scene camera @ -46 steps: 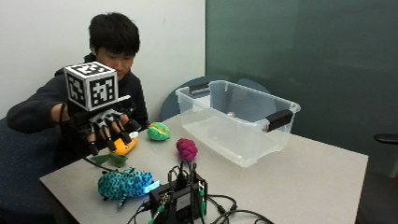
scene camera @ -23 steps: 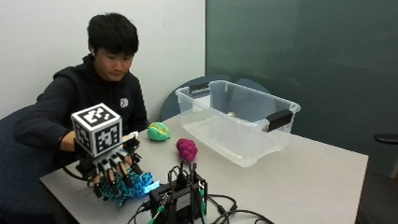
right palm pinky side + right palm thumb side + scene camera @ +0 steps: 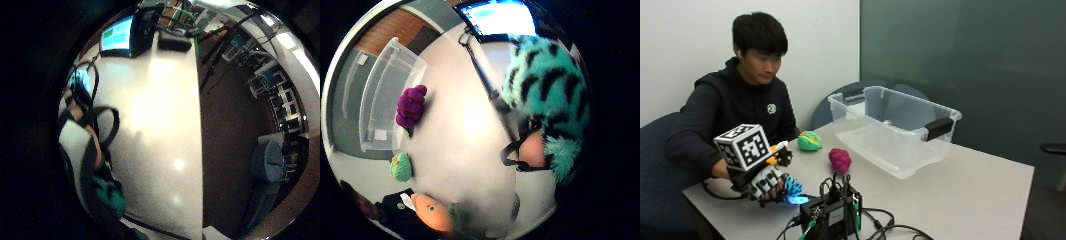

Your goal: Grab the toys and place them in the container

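My gloved right hand (image 3: 765, 186) is down at the near edge of the table (image 3: 959, 195), its fingers curled in a grip around the teal plush toy with black stripes (image 3: 547, 95), which sits low on the tabletop and fills much of the thumb-side palm view. Just behind that hand, toward my body, lies an orange toy (image 3: 778, 152) with a bit of green at one end. Farther from me, between the teal plush and the container (image 3: 896, 127), a purple bumpy toy (image 3: 840, 160) rests on the table, just beside the container's near wall. A green ball-like toy (image 3: 809, 140) lies near the container's end closest to my chest, apart from the purple one. The clear plastic container has black handles and stands open-topped. Beside my hand, on the side away from my body, sits a black device (image 3: 833, 212) with cables.
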A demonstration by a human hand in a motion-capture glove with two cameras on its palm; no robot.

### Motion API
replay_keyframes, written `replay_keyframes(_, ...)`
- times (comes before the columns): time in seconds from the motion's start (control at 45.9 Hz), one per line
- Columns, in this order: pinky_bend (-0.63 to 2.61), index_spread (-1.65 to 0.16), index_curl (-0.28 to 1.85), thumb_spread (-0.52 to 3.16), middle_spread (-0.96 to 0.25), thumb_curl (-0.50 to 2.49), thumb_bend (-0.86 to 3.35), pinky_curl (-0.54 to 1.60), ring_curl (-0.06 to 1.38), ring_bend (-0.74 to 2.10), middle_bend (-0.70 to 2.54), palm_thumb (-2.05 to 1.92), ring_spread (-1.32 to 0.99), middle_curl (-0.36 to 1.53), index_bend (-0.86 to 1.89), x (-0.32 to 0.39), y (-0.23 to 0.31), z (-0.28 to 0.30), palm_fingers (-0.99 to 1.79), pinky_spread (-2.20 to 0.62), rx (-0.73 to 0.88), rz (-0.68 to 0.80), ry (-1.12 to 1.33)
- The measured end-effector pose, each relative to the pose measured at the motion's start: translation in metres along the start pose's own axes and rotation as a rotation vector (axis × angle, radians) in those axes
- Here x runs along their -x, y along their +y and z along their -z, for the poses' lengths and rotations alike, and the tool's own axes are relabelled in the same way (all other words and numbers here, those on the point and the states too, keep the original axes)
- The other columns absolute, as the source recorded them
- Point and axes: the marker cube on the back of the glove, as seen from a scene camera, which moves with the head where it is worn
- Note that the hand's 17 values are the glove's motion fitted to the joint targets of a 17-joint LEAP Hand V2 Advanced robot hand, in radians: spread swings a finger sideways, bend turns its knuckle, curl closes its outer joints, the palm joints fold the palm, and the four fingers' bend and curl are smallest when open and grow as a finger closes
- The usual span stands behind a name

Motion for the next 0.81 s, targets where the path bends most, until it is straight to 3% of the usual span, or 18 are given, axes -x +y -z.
replay_keyframes(0.218, 1.04, -0.14, 0.05, 1.4, -0.13, 0.43, 0.24, 0.38, 0.49, 1.43, 1.12, 0.57, -0.24, 0.58, 0.21, 0.073, -0.031, 0.112, 1.23, -0.35, -0.127, 0.148, -0.038)
replay_keyframes(0.305, 1.04, -0.13, 0.07, 1.35, -0.14, 0.46, 0.24, 0.39, 0.49, 1.44, 1.15, 0.6, -0.24, 0.59, 0.23, 0.124, -0.07, 0.172, 1.23, -0.35, -0.229, 0.217, -0.046)
replay_keyframes(0.436, 1.04, -0.12, 0.09, 1.29, -0.15, 0.5, 0.21, 0.41, 0.5, 1.45, 1.17, 0.62, -0.23, 0.6, 0.26, 0.234, -0.103, 0.228, 1.22, -0.36, -0.263, 0.52, -0.036)
replay_keyframes(0.479, 1.04, -0.12, 0.1, 1.27, -0.15, 0.51, 0.21, 0.42, 0.5, 1.45, 1.17, 0.63, -0.23, 0.61, 0.27, 0.274, -0.108, 0.234, 1.21, -0.36, -0.217, 0.574, -0.11)
replay_keyframes(0.544, 1.04, -0.11, 0.11, 1.24, -0.15, 0.53, 0.19, 0.42, 0.5, 1.46, 1.17, 0.62, -0.23, 0.61, 0.28, 0.328, -0.128, 0.23, 1.2, -0.36, -0.153, 0.502, -0.217)
replay_keyframes(0.632, 1.04, -0.11, 0.12, 1.2, -0.15, 0.55, 0.17, 0.43, 0.5, 1.46, 1.17, 0.63, -0.23, 0.62, 0.29, 0.37, -0.149, 0.2, 1.19, -0.36, -0.181, 0.585, -0.098)
replay_keyframes(0.806, 1.03, -0.11, 0.13, 1.21, -0.15, 0.55, 0.12, 0.44, 0.5, 1.45, 1.16, 0.57, -0.23, 0.62, 0.24, 0.414, -0.154, 0.149, 1.14, -0.37, -0.008, 0.422, -0.095)
